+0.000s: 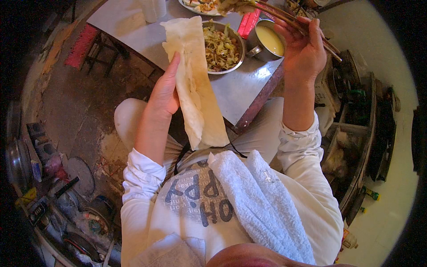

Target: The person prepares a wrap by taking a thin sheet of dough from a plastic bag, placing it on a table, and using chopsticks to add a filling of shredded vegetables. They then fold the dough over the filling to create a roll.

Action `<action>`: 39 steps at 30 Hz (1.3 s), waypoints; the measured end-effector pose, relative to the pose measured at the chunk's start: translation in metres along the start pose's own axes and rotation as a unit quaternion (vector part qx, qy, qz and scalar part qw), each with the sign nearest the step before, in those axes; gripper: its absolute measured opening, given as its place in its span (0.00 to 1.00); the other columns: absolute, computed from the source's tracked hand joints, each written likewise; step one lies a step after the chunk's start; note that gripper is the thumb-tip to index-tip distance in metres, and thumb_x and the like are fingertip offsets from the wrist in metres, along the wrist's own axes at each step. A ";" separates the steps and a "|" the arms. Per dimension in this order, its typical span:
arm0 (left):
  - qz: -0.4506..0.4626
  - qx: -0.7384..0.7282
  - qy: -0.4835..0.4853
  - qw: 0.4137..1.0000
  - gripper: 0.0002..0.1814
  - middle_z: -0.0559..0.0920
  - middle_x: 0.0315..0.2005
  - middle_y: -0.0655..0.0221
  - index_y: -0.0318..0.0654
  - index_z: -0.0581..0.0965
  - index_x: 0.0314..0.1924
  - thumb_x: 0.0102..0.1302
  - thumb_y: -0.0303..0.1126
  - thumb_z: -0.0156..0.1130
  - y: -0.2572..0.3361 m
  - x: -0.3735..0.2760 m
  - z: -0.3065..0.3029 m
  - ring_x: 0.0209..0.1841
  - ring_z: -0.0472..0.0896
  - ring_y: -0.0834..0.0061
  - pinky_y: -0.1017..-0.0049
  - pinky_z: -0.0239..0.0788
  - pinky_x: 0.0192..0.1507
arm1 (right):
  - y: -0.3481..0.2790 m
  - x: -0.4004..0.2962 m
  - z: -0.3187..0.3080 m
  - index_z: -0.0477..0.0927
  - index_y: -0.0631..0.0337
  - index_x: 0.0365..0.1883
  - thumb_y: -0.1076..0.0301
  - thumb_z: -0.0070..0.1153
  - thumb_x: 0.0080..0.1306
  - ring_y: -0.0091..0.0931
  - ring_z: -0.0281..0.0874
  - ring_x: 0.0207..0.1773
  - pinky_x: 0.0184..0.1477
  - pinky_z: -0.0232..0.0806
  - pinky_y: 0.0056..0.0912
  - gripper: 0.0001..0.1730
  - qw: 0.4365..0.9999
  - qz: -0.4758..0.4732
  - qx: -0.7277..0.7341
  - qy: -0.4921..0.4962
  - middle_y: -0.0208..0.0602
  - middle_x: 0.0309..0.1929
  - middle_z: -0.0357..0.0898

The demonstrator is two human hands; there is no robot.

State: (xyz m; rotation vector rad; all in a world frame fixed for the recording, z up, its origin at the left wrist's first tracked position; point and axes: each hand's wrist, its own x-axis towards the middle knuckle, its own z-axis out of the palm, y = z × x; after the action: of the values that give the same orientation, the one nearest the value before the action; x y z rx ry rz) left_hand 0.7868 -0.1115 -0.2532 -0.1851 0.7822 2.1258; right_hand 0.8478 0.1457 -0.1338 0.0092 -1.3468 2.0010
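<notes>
My left hand (165, 87) holds a long, partly folded flatbread (200, 83) over the near edge of the table, its lower end hanging above my lap. In my right hand (302, 50) is a pair of wooden chopsticks (283, 14), raised above the table, with a clump of food (237, 6) at their tips. A round metal bowl (242, 55) of shredded cooked vegetables (222, 48) stands just behind the flatbread, which hides its left side. Beside the bowl, below the chopsticks, is a metal mug (263, 53) of pale yellow liquid (271, 40).
On the grey table (230, 96), a plate of food (200, 9) stands at the far side and a pale cup (153, 10) to its left. A red packet (248, 24) lies behind the mug. A stool with a red top (81, 48) is at left; crowded shelves (355, 128) stand at right.
</notes>
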 end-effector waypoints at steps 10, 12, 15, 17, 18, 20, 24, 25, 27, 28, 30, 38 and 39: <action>-0.043 0.018 -0.021 0.999 0.32 0.83 0.49 0.69 0.42 0.73 0.62 0.69 0.58 0.58 -0.011 -0.002 0.000 0.47 0.82 0.72 0.67 0.76 0.50 | 0.051 -0.053 0.048 0.80 0.67 0.40 0.68 0.58 0.71 0.29 0.80 0.31 0.37 0.75 0.29 0.09 0.944 -0.011 -0.284 -0.165 0.33 0.32 0.79; -0.032 0.009 -0.032 0.999 0.31 0.83 0.47 0.69 0.42 0.73 0.61 0.69 0.57 0.58 -0.012 -0.001 -0.005 0.45 0.83 0.73 0.69 0.77 0.47 | 0.050 -0.060 0.047 0.82 0.65 0.40 0.71 0.60 0.69 0.20 0.77 0.30 0.32 0.70 0.22 0.06 0.891 -0.068 -0.387 -0.227 0.28 0.30 0.75; -0.039 0.003 -0.044 0.998 0.30 0.84 0.45 0.69 0.43 0.74 0.61 0.69 0.56 0.58 -0.011 0.001 -0.018 0.43 0.83 0.74 0.70 0.78 0.45 | 0.028 -0.069 0.052 0.80 0.70 0.42 0.73 0.54 0.72 0.19 0.79 0.31 0.32 0.71 0.20 0.08 0.945 0.022 -0.276 -0.172 0.34 0.34 0.80; -0.050 0.001 -0.042 0.998 0.29 0.84 0.45 0.69 0.43 0.74 0.60 0.70 0.55 0.59 -0.008 0.000 -0.024 0.42 0.83 0.75 0.71 0.78 0.44 | 0.013 -0.062 0.044 0.81 0.71 0.42 0.70 0.54 0.73 0.23 0.80 0.28 0.28 0.72 0.22 0.10 0.958 0.033 -0.248 -0.143 0.38 0.34 0.82; -0.054 -0.002 -0.036 0.998 0.28 0.84 0.44 0.70 0.44 0.74 0.60 0.70 0.54 0.59 -0.006 -0.002 -0.024 0.41 0.83 0.75 0.70 0.79 0.43 | 0.008 -0.059 0.041 0.81 0.71 0.41 0.69 0.53 0.73 0.24 0.81 0.27 0.27 0.72 0.23 0.11 0.967 0.030 -0.220 -0.121 0.39 0.34 0.82; -0.054 -0.005 -0.025 0.998 0.27 0.84 0.43 0.70 0.44 0.74 0.60 0.70 0.53 0.60 -0.003 -0.003 -0.022 0.40 0.84 0.75 0.70 0.79 0.42 | 0.002 -0.053 0.037 0.80 0.70 0.41 0.67 0.53 0.73 0.28 0.82 0.24 0.23 0.73 0.26 0.12 0.978 0.022 -0.189 -0.081 0.43 0.34 0.83; -0.038 0.008 -0.016 0.999 0.29 0.83 0.46 0.69 0.44 0.72 0.62 0.69 0.53 0.61 -0.002 -0.004 -0.022 0.43 0.83 0.75 0.70 0.78 0.45 | 0.013 -0.044 0.036 0.79 0.70 0.43 0.67 0.52 0.74 0.29 0.82 0.25 0.25 0.73 0.26 0.12 0.982 -0.011 -0.163 -0.092 0.43 0.33 0.83; -0.034 0.014 -0.016 0.999 0.31 0.83 0.48 0.69 0.44 0.71 0.63 0.68 0.53 0.62 -0.002 -0.004 -0.023 0.45 0.83 0.75 0.70 0.78 0.46 | 0.015 -0.042 0.039 0.78 0.70 0.43 0.68 0.52 0.74 0.29 0.82 0.26 0.26 0.73 0.26 0.12 0.981 -0.024 -0.169 -0.095 0.43 0.33 0.83; -0.038 0.012 -0.016 0.999 0.31 0.82 0.49 0.69 0.44 0.71 0.64 0.68 0.53 0.62 -0.001 -0.008 -0.019 0.46 0.82 0.75 0.70 0.78 0.47 | 0.018 -0.040 0.042 0.78 0.70 0.43 0.68 0.51 0.74 0.28 0.83 0.27 0.27 0.73 0.26 0.11 0.977 -0.048 -0.181 -0.102 0.42 0.34 0.83; -0.039 0.011 -0.015 0.999 0.31 0.82 0.49 0.69 0.45 0.70 0.64 0.68 0.53 0.62 -0.001 -0.010 -0.017 0.46 0.82 0.75 0.70 0.78 0.47 | 0.018 -0.039 0.042 0.78 0.70 0.43 0.69 0.51 0.74 0.27 0.82 0.27 0.28 0.73 0.25 0.11 0.969 -0.048 -0.211 -0.119 0.42 0.34 0.82; -0.045 0.000 -0.027 0.999 0.31 0.82 0.49 0.69 0.45 0.70 0.64 0.69 0.54 0.61 -0.001 -0.008 -0.018 0.46 0.82 0.75 0.70 0.77 0.48 | 0.020 -0.039 0.041 0.78 0.69 0.43 0.69 0.51 0.74 0.25 0.82 0.29 0.29 0.72 0.25 0.10 0.949 -0.047 -0.271 -0.152 0.40 0.34 0.82; 0.009 -0.018 -0.055 0.998 0.33 0.80 0.54 0.67 0.44 0.67 0.67 0.73 0.58 0.50 -0.009 0.002 -0.017 0.51 0.80 0.73 0.68 0.77 0.50 | 0.012 -0.087 0.041 0.77 0.70 0.40 0.69 0.52 0.74 0.22 0.79 0.29 0.31 0.72 0.24 0.10 0.904 0.028 -0.318 -0.284 0.37 0.32 0.80; 0.011 -0.018 -0.060 0.998 0.33 0.79 0.55 0.67 0.44 0.66 0.68 0.73 0.59 0.49 -0.007 0.000 -0.017 0.52 0.80 0.73 0.68 0.77 0.50 | 0.011 -0.084 0.041 0.77 0.69 0.41 0.69 0.52 0.74 0.23 0.79 0.28 0.29 0.71 0.24 0.09 0.927 0.039 -0.282 -0.245 0.38 0.33 0.80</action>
State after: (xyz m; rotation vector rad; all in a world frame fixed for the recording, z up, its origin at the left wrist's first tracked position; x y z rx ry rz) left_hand 0.7893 -0.1182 -0.2700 -0.0659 0.6791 2.1510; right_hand 0.8890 0.0642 -0.1557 0.2057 -2.2384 1.6562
